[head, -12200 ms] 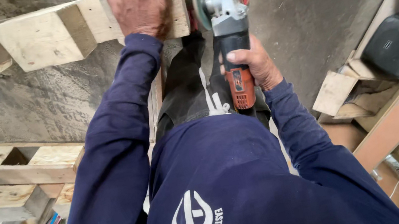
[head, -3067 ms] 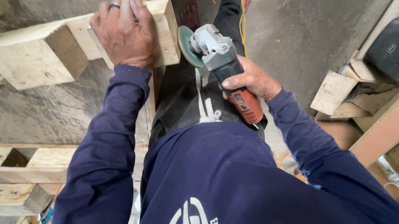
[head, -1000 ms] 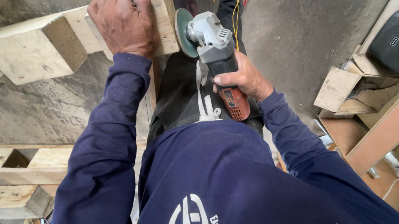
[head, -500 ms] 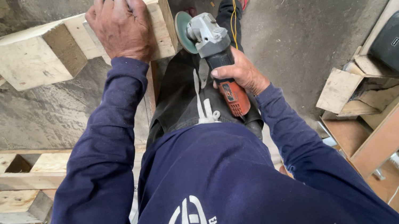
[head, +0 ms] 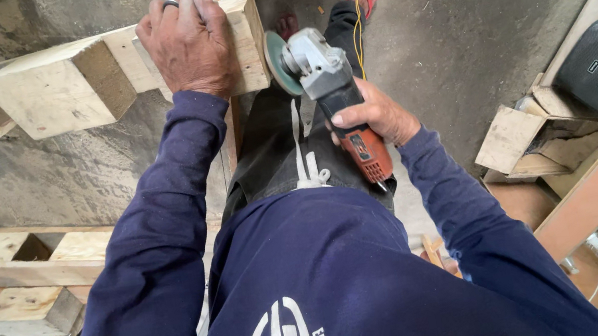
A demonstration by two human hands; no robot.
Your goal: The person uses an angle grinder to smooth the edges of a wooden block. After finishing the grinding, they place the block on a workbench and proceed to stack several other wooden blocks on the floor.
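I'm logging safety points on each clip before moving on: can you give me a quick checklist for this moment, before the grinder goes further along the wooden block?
1. Left hand flat on the wooden block, pressing it down: ok.
2. Right hand wrapped round the angle grinder body: ok.
3. Grinding disc at the block's end face, close beside the left hand: not ok, little gap.
4. Gloves on either hand: not ok, both bare; ring on the left hand.
5. Yellow cord hanging just beyond the disc: cannot tell whether it is clear.
6. Disc spinning or touching the wood: cannot tell.
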